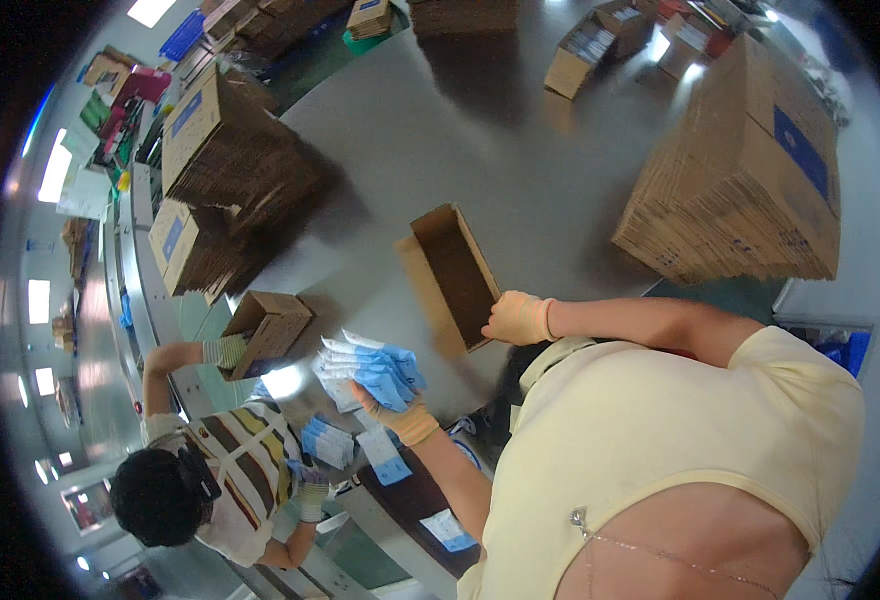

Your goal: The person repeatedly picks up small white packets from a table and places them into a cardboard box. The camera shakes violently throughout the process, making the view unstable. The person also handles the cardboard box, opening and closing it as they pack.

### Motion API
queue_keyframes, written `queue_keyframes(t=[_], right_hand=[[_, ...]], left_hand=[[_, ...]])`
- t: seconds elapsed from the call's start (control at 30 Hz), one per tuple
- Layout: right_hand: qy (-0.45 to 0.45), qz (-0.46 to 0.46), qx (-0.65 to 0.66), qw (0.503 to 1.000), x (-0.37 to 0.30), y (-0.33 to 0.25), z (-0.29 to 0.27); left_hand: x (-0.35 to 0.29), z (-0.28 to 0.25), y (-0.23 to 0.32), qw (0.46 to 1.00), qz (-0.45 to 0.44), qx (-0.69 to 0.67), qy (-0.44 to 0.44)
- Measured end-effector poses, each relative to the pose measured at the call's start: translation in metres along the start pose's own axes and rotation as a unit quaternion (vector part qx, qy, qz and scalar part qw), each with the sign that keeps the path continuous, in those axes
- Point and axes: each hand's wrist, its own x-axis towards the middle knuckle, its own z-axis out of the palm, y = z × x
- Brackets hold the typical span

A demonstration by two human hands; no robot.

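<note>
The open box (455,265) is set on the grey table (380,150), and its near right corner is gripped by the closed right hand (518,318); how the fingertips are placed cannot be told. Fanned blue-and-white packets (375,370) are clasped in the left hand (398,415), just to the lower left of the open box — near it, but apart. The work is judged to be at an early stage: the box is unfolded and the bundle gathered, yet no packet can be seen inside. Farther to the lower left of the open box, loose packets (328,442) are left lying beside a co-worker (245,460). To its right — flattened and unused — a tall stack of cartons (730,190) is left.
</note>
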Motion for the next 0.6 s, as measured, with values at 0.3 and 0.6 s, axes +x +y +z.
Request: queue_keyframes(t=[0.3,0.6], right_hand=[[0.08,0.03,0.032,0.996,-0.046,-0.01,-0.061],[0.485,-0.117,0.438,0.748,-0.044,-0.057,-0.119]], left_hand=[[-0.024,0.033,-0.033,0.946,0.14,0.29,-0.038],[-0.055,0.076,-0.077,0.792,0.28,0.539,-0.058]])
